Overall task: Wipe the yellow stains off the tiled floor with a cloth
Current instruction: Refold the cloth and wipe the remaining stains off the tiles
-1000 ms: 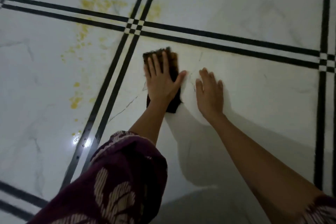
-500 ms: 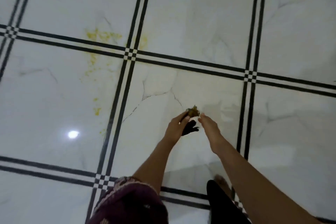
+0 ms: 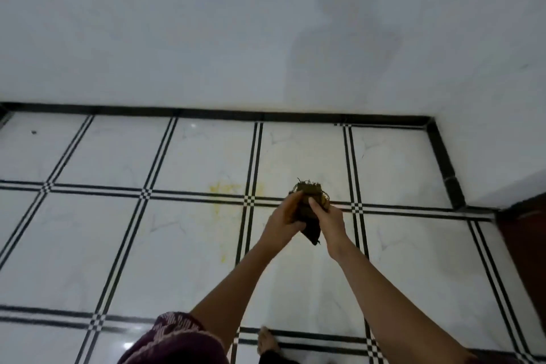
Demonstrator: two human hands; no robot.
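A: Both hands grip the cloth (image 3: 308,201). The left hand (image 3: 280,223) has its fingers curled round the cloth's left side. The right hand (image 3: 329,220) pinches the right side, thumb laid across the front.

B: So where is the cloth?

A: Bunched between the two hands, held in the air above the tiled floor (image 3: 88,245), both arms stretched forward. Its frayed top pokes up above the fingers and looks yellowish-brown; a dark corner hangs below the palms. In this dim light I can't tell whether that tint is staining or the fabric's own colour.

B: And the stains?

A: The yellow stains (image 3: 224,188) lie on the floor to the left of the hands, smeared beside a crossing of the black double lines. A fainter trail runs down the next tile towards the person.

B: Anything else?

A: A white wall (image 3: 206,23) with black skirting (image 3: 236,114) behind, a bare foot (image 3: 267,340) at the bottom edge, and maroon patterned fabric (image 3: 177,340) by the left arm.
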